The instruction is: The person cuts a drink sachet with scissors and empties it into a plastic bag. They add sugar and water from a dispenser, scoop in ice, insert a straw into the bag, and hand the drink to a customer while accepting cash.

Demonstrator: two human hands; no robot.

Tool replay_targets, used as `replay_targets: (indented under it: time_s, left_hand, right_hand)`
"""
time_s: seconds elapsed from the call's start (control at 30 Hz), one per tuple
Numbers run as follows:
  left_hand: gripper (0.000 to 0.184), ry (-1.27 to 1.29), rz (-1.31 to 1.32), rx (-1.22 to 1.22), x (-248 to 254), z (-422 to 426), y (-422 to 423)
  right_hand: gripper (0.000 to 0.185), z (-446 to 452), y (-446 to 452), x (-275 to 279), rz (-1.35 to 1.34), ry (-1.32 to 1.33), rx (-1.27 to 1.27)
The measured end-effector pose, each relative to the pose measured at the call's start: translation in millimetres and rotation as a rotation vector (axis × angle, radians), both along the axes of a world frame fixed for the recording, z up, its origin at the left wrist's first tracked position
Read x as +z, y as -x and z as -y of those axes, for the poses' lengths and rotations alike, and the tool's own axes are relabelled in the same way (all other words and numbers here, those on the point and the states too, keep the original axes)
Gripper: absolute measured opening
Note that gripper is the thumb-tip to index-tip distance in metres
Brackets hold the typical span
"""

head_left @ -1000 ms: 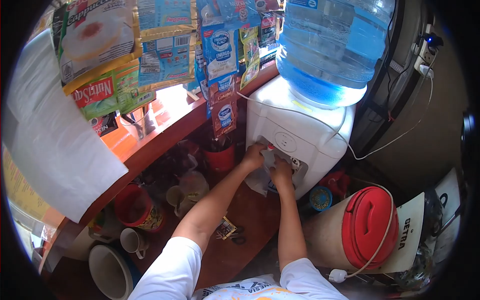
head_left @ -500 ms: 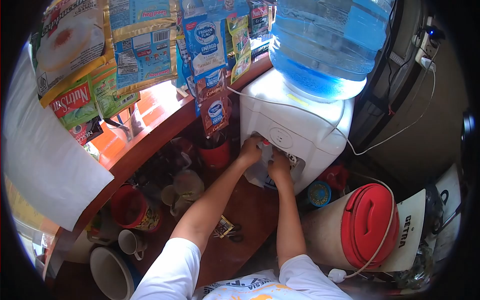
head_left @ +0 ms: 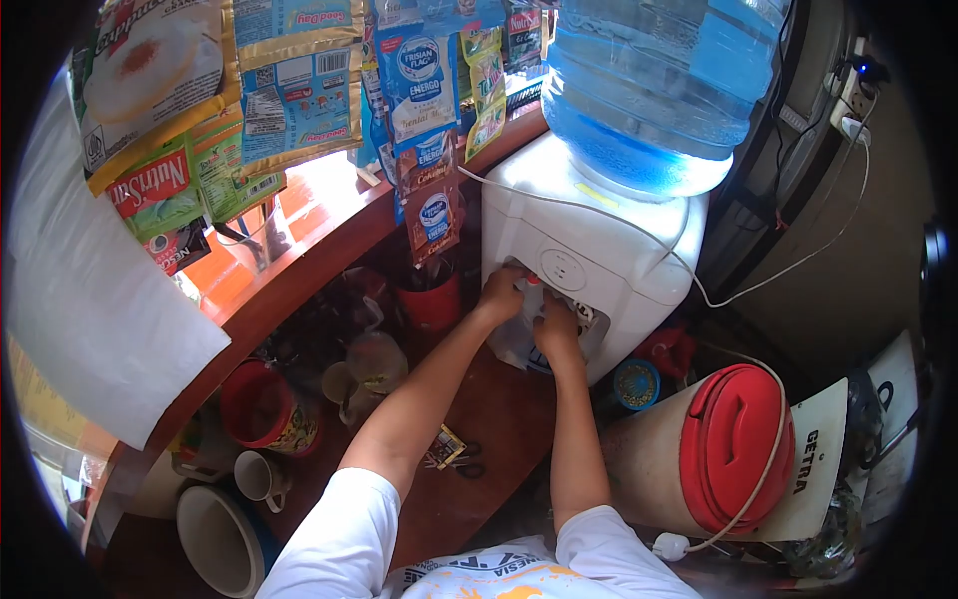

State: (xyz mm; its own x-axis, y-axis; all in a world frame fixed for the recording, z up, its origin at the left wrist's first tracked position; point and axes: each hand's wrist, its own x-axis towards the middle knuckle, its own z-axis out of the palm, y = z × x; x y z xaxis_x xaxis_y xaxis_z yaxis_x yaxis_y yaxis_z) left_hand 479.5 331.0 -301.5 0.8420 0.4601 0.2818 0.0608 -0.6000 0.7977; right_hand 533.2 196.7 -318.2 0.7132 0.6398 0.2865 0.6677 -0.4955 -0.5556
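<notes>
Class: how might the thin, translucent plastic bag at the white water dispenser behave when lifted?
The translucent plastic bag is probably floppy: its film appears to hang loosely below the left hand. It seems light for its size, being thin and see-through.

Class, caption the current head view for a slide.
Left hand and right hand with a translucent bag at the water dispenser.

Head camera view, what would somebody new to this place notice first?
Probably the big blue water bottle at the top, right of centre, standing on the white dispenser. Just below centre, the left hand and right hand meet at the dispenser's front recess, by what looks like a clear plastic bag. Then the bright hanging sachets at upper left and the red lid at lower right.
</notes>
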Motion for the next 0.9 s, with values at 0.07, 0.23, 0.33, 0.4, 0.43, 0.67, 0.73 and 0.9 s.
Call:
replay_targets:
  time_s: [0.07, 0.23, 0.33, 0.4, 0.43, 0.67, 0.73, 0.9]
  left_hand:
    - [0.051, 0.015, -0.025, 0.020, 1.5, 1.1, 0.3]
    - [0.051, 0.080, -0.090, 0.030, 11.8, 4.4, 2.8]
    - [0.050, -0.059, 0.051, 0.013, -5.2, -3.3, -3.5]
    - [0.049, -0.200, 0.192, 0.019, -24.3, -10.5, -10.2]
    - [0.048, -0.199, 0.188, 0.028, -18.1, -7.8, -7.9]
    - [0.045, 0.059, -0.100, 0.043, -14.5, -7.0, -0.3]
    - [0.038, 0.054, -0.135, 0.059, -14.2, -3.2, 12.8]
    - [0.020, 0.246, -0.212, 0.132, 40.3, 28.9, 70.1]
  right_hand:
    - [0.054, 1.1, 2.1, 3.3, -0.012, 0.000, 0.007]
    - [0.055, 1.2, -0.9, -4.1, 0.001, 0.004, 0.008]
    - [0.056, 1.7, -0.3, -0.9, -0.022, 0.016, 0.014]
    - [0.056, 2.0, 1.1, 1.4, -0.052, 0.036, 0.012]
    - [0.055, 2.1, 0.9, 1.3, -0.047, 0.032, 0.013]
    - [0.041, 12.4, 8.0, 4.2, -0.093, -0.070, 0.042]
    - [0.033, 20.2, 14.0, 2.4, -0.136, -0.088, 0.065]
    - [0.019, 46.7, 40.1, 11.0, -0.372, -0.265, 0.087]
